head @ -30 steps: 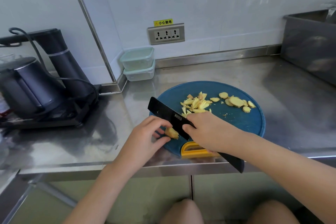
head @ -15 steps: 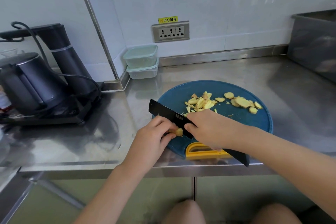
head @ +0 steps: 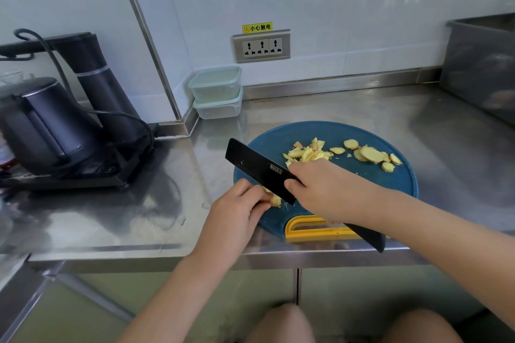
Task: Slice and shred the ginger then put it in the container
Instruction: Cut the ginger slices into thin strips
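the left hand (head: 237, 211) pinches a small ginger nub (head: 274, 199) at the near edge of the blue board (head: 320, 131); the right hand (head: 326, 192) is clamped on the black knife (head: 259, 168), blade against the nub. slicing is in hand, i judge; the next cut calls for tucked fingertips. shreds (head: 306, 153) and slices (head: 370, 154) lie farther up the board. two stacked lidded containers (head: 216, 86) stand by the wall (head: 334, 8), no ginger visible inside.

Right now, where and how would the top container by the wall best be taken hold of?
Probably the top container by its rim at the front and right sides, reaching in from the front right: it sits tucked into the corner, wall close behind and to its left, stacked on the lower container, so lift straight up.
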The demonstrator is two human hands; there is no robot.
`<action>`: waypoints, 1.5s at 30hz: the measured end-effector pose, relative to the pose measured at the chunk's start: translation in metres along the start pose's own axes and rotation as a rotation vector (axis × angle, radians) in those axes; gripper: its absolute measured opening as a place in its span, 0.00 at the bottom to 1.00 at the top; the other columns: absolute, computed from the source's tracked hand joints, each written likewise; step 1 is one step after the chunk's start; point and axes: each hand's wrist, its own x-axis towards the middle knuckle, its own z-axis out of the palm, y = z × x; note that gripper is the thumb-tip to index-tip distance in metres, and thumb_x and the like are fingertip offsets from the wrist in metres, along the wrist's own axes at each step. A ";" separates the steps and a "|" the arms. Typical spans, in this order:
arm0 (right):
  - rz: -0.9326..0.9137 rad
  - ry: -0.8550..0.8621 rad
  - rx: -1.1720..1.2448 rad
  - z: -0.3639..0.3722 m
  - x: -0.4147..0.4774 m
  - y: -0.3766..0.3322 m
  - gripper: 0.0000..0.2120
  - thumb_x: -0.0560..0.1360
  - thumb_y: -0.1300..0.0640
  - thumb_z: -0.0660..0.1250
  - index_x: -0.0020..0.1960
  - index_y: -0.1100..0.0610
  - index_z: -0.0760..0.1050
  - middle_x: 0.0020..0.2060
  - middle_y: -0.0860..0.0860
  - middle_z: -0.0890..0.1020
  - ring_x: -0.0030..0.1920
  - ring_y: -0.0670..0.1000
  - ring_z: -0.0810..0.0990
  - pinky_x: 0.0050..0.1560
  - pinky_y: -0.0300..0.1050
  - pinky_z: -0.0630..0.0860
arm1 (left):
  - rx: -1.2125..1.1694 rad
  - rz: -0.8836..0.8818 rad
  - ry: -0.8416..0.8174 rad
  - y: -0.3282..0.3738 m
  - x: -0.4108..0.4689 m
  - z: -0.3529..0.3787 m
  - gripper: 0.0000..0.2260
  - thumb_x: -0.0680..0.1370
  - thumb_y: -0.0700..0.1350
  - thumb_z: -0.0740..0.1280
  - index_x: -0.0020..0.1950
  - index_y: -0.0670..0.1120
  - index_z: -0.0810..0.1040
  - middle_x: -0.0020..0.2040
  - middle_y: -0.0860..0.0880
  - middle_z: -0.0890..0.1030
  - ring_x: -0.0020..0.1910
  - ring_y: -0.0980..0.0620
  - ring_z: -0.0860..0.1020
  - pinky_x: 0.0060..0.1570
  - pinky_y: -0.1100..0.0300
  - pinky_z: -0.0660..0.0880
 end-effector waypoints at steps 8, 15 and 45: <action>-0.061 0.054 -0.031 0.007 -0.011 0.000 0.11 0.82 0.54 0.51 0.45 0.56 0.66 0.32 0.47 0.68 0.31 0.48 0.69 0.27 0.37 0.63 | -0.009 0.005 -0.008 0.003 0.001 -0.001 0.07 0.70 0.39 0.74 0.44 0.49 0.81 0.41 0.54 0.77 0.38 0.58 0.76 0.43 0.81 0.65; -0.044 0.063 0.001 0.017 -0.009 0.002 0.09 0.82 0.54 0.52 0.44 0.53 0.64 0.33 0.48 0.72 0.28 0.46 0.71 0.25 0.37 0.63 | -0.084 0.024 0.010 0.000 0.002 -0.002 0.07 0.70 0.38 0.74 0.44 0.49 0.82 0.41 0.55 0.79 0.42 0.58 0.77 0.45 0.70 0.72; 0.049 -0.080 -0.095 0.015 0.006 -0.019 0.04 0.79 0.58 0.55 0.46 0.57 0.65 0.32 0.48 0.65 0.29 0.45 0.63 0.29 0.37 0.63 | -0.116 0.025 0.049 -0.003 0.002 0.001 0.07 0.68 0.35 0.75 0.42 0.44 0.82 0.41 0.51 0.81 0.46 0.55 0.75 0.48 0.73 0.68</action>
